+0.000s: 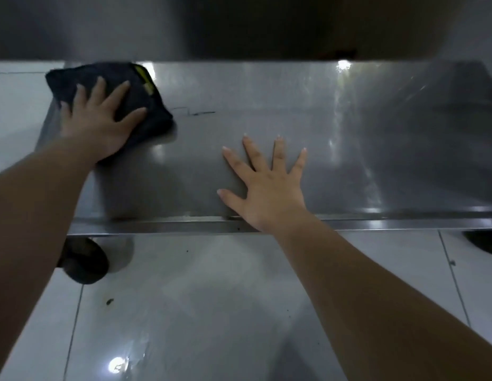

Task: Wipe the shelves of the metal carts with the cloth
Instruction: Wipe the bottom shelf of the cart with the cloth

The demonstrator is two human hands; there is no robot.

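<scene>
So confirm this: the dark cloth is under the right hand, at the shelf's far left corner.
Wrong hand. The head view shows the dark cloth under the left hand, at the shelf's far left corner; the right hand lies flat on bare metal.

I find nothing readable. The dark cloth (157,116) bears a yellow tag (143,78), any print on it too blurred; a dark scribble (196,113) on the cart shelf (349,166) spells nothing.

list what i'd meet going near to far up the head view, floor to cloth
tiled floor → caster wheel → shelf front edge → right hand → cloth; left hand overlaps the cloth, so skipped
</scene>
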